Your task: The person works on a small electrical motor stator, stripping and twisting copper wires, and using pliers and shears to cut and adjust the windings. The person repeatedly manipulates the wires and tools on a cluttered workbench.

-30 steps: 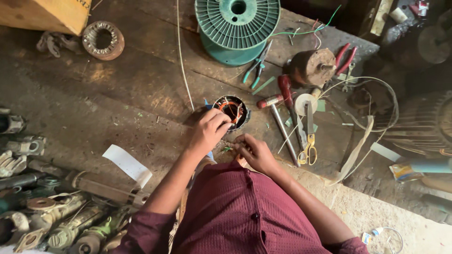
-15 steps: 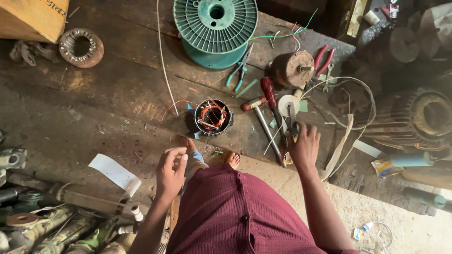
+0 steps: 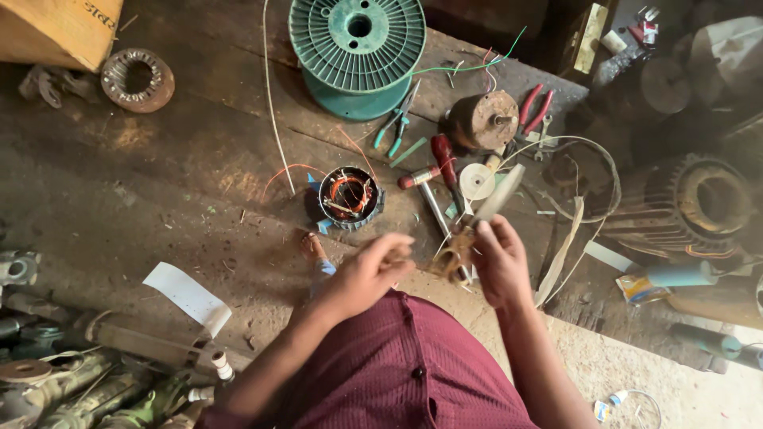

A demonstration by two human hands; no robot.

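holding a pale flat-bladed tool with a tan handle above the wooden floor, right hand wrapped around it.
left hand blurred, fingers curled, grip unclear; round copper-wound motor stator sits just beyond it.

Left hand motion-blurred; grip unclear; cardboard box cropped.
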